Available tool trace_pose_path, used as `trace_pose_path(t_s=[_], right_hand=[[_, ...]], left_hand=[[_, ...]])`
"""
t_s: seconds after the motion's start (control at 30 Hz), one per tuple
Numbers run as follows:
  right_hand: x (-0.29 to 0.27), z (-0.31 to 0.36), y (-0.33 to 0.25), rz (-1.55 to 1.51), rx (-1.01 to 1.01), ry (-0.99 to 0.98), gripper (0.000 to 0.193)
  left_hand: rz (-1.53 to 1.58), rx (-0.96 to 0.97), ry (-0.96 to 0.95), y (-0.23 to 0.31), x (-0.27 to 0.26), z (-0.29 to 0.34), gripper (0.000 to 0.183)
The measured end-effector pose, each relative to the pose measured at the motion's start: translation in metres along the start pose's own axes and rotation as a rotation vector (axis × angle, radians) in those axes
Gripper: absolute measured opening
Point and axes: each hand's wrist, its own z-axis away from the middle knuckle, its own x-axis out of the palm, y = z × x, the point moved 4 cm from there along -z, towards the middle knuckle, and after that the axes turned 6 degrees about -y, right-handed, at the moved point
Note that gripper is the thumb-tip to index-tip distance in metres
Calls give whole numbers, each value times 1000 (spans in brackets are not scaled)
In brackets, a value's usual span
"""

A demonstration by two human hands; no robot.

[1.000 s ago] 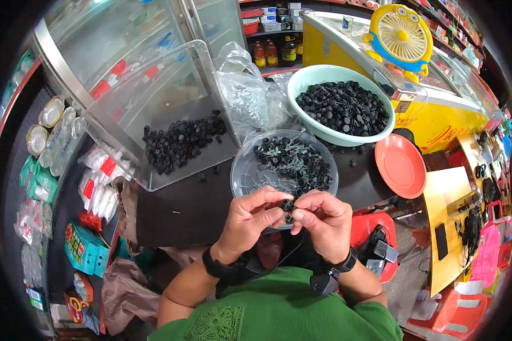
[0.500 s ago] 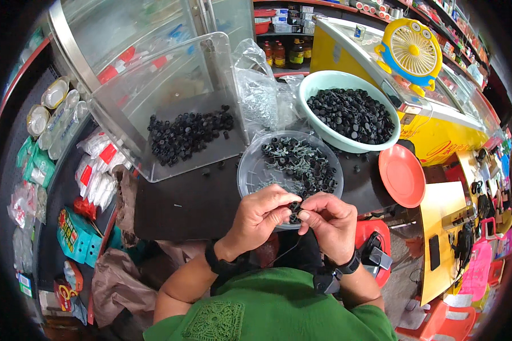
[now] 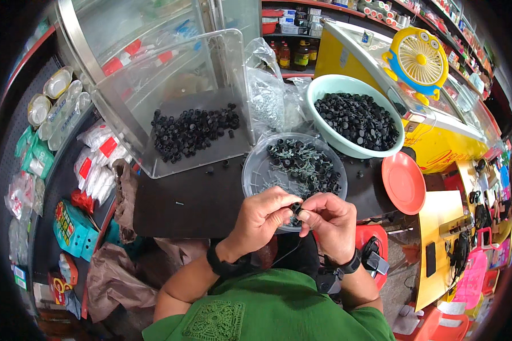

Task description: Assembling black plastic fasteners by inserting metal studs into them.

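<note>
Over the near rim of a clear round tub [image 3: 250, 175], my left hand [image 3: 263, 216] and my right hand [image 3: 332, 223] meet fingertip to fingertip. Between them they pinch a small black plastic cap [image 3: 296, 208], partly covered by the fingers; whether a screw sits in it I cannot tell. Inside the tub lie silvery screws [image 3: 290, 156] mixed with black caps [image 3: 323, 181]. Behind it to the right, a mint-green bowl [image 3: 355, 149] is heaped with more black caps. At the left, a clear rectangular bin [image 3: 202, 161] resting on its side holds a loose pile of them.
A clear bag of screws [image 3: 265, 102] stands behind the tub. The dark table [image 3: 199, 213] has a lone screw [image 3: 179, 203] and stray caps. A red plate [image 3: 404, 183] lies at its right edge. Beyond are a yellow freezer [image 3: 426, 139], a toy-like fan [image 3: 420, 59] and packed shelves.
Both hands keep their pinch on the black cap, almost unmoved in the picture. The surroundings have shifted slightly to the right as the head view turned a little.
</note>
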Motion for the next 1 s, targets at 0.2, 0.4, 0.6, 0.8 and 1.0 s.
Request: trace_pose_path(t_s=[0.2,0.4,0.6,0.8,1.0], right_hand=[[-2,-8,8,26,-161,-81,8],[-1,-14,18,3,-171,-115,10],[-5,-17,24,5,-216,-149,12],[-1,-18,14,19,-280,-143,13],[-11,-33,-4,610,-449,-211,18]], left_hand=[[32,-52,13,-3,-2,5,19],[348,-248,122,-6,4,10,18],[570,-433,168,-13,13,12,20],[675,-505,206,-15,16,8,21],[830,-557,116,-34,17,6,25]])
